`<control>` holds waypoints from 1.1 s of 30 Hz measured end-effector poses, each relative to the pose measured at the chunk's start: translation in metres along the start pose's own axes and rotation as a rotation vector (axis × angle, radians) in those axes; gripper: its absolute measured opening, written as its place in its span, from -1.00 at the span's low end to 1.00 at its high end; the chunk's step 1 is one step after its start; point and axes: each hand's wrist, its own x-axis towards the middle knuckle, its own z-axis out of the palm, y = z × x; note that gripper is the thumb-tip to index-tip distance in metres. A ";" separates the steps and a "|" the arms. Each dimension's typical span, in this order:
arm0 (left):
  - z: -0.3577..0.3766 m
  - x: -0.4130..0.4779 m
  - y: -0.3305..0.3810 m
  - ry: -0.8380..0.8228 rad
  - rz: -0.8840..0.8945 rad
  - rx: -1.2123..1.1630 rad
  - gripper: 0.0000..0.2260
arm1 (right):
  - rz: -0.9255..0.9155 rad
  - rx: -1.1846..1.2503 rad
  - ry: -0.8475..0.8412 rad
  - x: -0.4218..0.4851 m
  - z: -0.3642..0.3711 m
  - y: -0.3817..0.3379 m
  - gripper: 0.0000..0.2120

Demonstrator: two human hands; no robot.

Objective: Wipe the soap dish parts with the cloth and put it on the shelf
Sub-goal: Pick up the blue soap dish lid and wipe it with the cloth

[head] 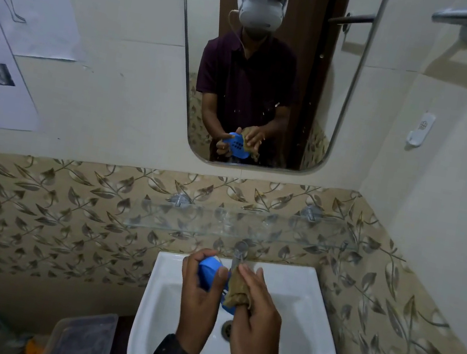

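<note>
We are holding the blue soap dish part (209, 275) in our left hand (200, 294) above the white sink (299, 294), with the fingers of that hand curled closed around its left edge and the thumb lying across its near face. Our right hand (255, 312) is pressing the brown cloth (235, 292) against the right side of the part; its fingers are lying nearly straight over the cloth, pinning it to the plastic rather than closing into a fist. The part is standing on edge, and its long axis is running roughly up and down between the two hands, so the cloth is meeting it from the right. In the mirror (270, 91) the far face of the part is showing a grid of drain holes. The glass shelf (158, 220) is sitting on the wall just above and behind the tap (240, 253), directly beyond both hands; we judge the left hand, which alone is gripping the part, the better placed for the lift to it. The shelf is carrying nothing that we can make out. The sink basin is holding no object, only its drain (227, 329). A translucent lidded box (81, 339) is standing at lower left; its contents cannot be told.
</note>
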 end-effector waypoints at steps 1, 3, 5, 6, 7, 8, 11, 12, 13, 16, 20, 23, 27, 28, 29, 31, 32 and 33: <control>0.001 -0.003 0.000 -0.009 -0.026 0.018 -0.72 | -0.053 -0.057 -0.022 0.000 0.001 0.000 -0.49; 0.002 -0.006 0.000 -0.029 -0.047 0.022 -0.63 | -0.159 -0.156 -0.030 -0.003 0.003 -0.003 -0.48; 0.003 -0.008 0.006 -0.074 0.036 0.058 -0.75 | -0.260 -0.220 -0.045 -0.007 0.008 -0.007 -0.40; 0.003 -0.008 0.007 -0.093 0.082 0.082 -0.81 | -0.290 -0.222 -0.053 -0.007 0.008 -0.008 -0.37; 0.003 -0.008 0.008 -0.100 0.117 0.097 -0.84 | -0.304 -0.220 -0.065 -0.007 0.008 -0.007 -0.35; 0.003 -0.008 0.009 -0.096 0.129 0.093 -0.83 | -0.313 -0.221 -0.080 -0.006 0.007 -0.006 -0.35; 0.000 0.000 0.014 -0.019 0.107 0.061 -0.82 | -0.287 -0.206 -0.077 -0.007 0.000 0.008 -0.38; -0.002 0.003 0.016 0.017 0.115 0.065 -0.82 | -0.233 -0.161 -0.049 -0.009 -0.002 0.013 -0.39; -0.003 0.006 0.018 0.044 0.134 0.076 -0.82 | -0.168 -0.097 -0.014 -0.010 -0.004 0.015 -0.39; 0.000 0.005 0.019 0.001 0.222 0.152 -0.83 | -0.088 -0.024 0.046 -0.010 -0.001 0.010 -0.40; 0.007 -0.004 0.011 -0.114 0.261 0.217 -0.83 | -0.233 -0.071 -0.030 -0.001 0.007 -0.011 -0.38; 0.002 0.000 0.017 -0.096 0.269 0.168 -0.80 | -0.269 -0.081 -0.088 0.001 0.003 -0.006 -0.38; -0.004 0.009 0.029 0.007 0.202 0.097 -0.83 | -0.198 -0.099 -0.068 -0.006 -0.010 0.018 -0.32; -0.004 0.009 0.029 0.013 0.210 0.104 -0.82 | -0.184 -0.100 -0.067 -0.007 -0.010 0.020 -0.33; -0.004 0.008 0.028 0.002 0.221 0.116 -0.82 | -0.186 -0.105 -0.070 -0.007 -0.009 0.018 -0.33; -0.001 0.001 0.023 -0.045 0.236 0.161 -0.82 | -0.233 -0.120 -0.080 -0.005 -0.003 0.008 -0.35; 0.001 -0.003 0.019 -0.067 0.238 0.174 -0.82 | -0.281 -0.130 -0.082 -0.003 0.000 0.002 -0.35; 0.002 -0.005 0.016 -0.079 0.234 0.169 -0.81 | -0.330 -0.139 -0.089 -0.001 0.003 -0.002 -0.33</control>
